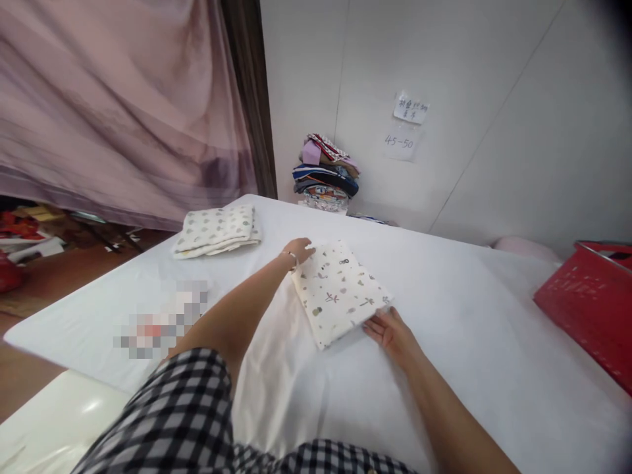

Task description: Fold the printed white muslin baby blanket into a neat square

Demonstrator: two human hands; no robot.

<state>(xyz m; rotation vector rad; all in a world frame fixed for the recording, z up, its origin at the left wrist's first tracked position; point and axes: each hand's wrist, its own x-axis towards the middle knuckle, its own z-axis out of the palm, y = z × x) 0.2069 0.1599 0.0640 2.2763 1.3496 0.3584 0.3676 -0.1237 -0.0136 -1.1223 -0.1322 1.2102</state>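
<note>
Your left hand (299, 251) and right hand (392, 333) rest open on opposite corners of the folded cloth (338, 293), with white counter (444, 283) stretching beyond every edge.

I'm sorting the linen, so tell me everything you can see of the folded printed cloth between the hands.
The folded cloth is a soft-looking cream-white fabric printed with small grey and reddish motifs. Folded into a flat rectangle of several layers, it lies at an angle on the white sheet. The left hand rests on its far corner; the right hand lies open against its near right edge.
</note>
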